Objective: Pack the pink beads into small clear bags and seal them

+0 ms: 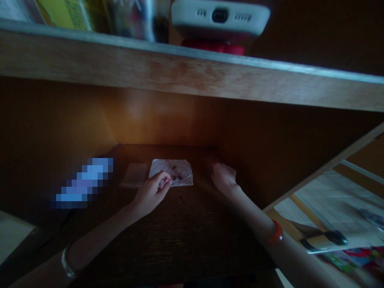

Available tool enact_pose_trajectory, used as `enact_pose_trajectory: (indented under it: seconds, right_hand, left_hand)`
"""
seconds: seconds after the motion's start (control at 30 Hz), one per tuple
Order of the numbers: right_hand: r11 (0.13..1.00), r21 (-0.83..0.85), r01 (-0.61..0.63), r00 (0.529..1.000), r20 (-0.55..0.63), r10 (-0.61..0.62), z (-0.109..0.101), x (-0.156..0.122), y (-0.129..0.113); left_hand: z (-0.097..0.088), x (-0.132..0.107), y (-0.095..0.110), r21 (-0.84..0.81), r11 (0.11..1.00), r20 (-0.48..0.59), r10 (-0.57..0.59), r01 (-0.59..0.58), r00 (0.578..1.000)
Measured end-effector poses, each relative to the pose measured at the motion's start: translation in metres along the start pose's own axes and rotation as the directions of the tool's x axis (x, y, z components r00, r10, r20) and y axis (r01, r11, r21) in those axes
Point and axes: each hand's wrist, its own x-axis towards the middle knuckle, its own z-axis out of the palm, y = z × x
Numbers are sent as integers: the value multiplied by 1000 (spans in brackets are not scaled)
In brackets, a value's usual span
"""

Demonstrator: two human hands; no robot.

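A small pale patterned cloth or paper (175, 171) lies on a dark wooden surface (180, 232) deep in a dim recess. My left hand (153, 192) rests at its near left corner, fingers curled in a pinch on something too small to make out. My right hand (223, 178) sits to the right of the cloth, fingers curled and apart from it; what it holds, if anything, is hidden in the dark. A silver bangle (67, 264) is on my left wrist and an orange band (276, 232) on my right.
A wooden shelf edge (192, 70) overhangs the recess, with a phone (220, 18) and books on top. A flat pale rectangle (135, 174) lies left of the cloth, beside a blurred-out object (84, 182). A small dark bit (181, 199) lies on the surface. Papers (336, 208) fill the lower right.
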Motion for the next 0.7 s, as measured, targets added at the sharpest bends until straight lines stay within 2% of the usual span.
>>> enact_pose_trajectory:
  seconds: [0.1, 0.13, 0.2, 0.23, 0.3, 0.37, 0.43, 0.53, 0.63, 0.7]
  right_hand:
    - [997, 28, -74, 991, -107, 77, -7, 2, -2]
    - [994, 88, -60, 984, -162, 74, -9, 1, -5]
    - [952, 297, 79, 960, -279, 7, -8, -1, -11]
    - [887, 422, 189, 941, -335, -41, -6, -4, -15]
    - [664, 629, 404, 898, -411, -156, 0, -12, -24]
    - [476, 739, 477, 878, -425, -219, 9, -22, -33]
    - [357, 816, 455, 888, -384, -252, 18, -31, -41]
    - [239, 913, 332, 927, -267, -264, 30, -39, -48]
    - [190, 954, 231, 954, -184, -238, 38, -38, -48]
    - [192, 959, 209, 963, -168, -209, 42, -34, -47]
  left_hand:
    - [0, -1, -3, -75, 997, -61, 15, -20, 998]
    - [0, -1, -2, -92, 996, -83, 8, -16, 996]
    - [1, -1, -1, -137, 990, -114, -28, 12, 993]
    - [2, -2, 0, -170, 985, -118, -50, 30, 992]
    - [4, -3, 2, -248, 967, -88, -90, 66, 992]
    - [6, -5, 4, -328, 939, -30, -116, 100, 993]
    - [8, -6, 6, -399, 904, 28, -155, 153, 988]
    - [8, -6, 6, -468, 850, 97, -224, 243, 970]
    - [7, -4, 1, -489, 821, 192, -228, 294, 955]
    - [7, -2, -3, -509, 801, 257, -209, 316, 944]
